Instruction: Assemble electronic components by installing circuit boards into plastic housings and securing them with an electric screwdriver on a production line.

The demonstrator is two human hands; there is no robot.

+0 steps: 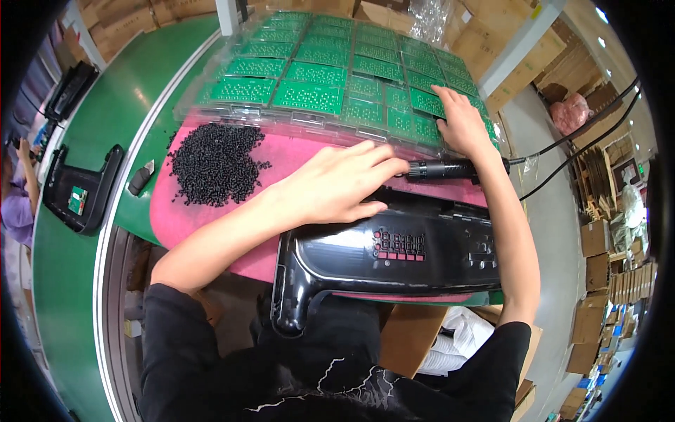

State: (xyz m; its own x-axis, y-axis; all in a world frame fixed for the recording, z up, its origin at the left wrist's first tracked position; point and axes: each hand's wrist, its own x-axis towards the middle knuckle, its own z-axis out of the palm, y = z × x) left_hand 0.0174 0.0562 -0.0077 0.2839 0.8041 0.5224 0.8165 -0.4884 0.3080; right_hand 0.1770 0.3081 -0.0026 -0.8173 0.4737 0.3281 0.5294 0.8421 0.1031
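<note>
A: Where's the work piece?

B: Glossy black moulded plastic housing with a handle-like end and red-marked button grid (pixel 394 257) lies in front of me, across the near edge of the pink mat (pixel 204 211). My left hand (pixel 337 184) rests at its upper edge, fingers loosely spread, pinching nothing, tips touching the black cylindrical electric screwdriver with its cable (pixel 450 169) lying on the mat

A: Right hand?

B: My right hand (pixel 460 119) is flat on the clear plastic trays of green circuit boards (pixel 337 77), fingers pressed down on one board near the right end; can't tell if it's lifted yet

A: Progress?

B: Early, I'd judge. No board seated in the housing as far as I see, driver not in hand

A: Rest?

B: Heap of small black screws (pixel 214 162) on the mat's left, another black housing (pixel 81 190) on the green conveyor belt (pixel 105 119), cardboard boxes (pixel 598 281) at right
</note>
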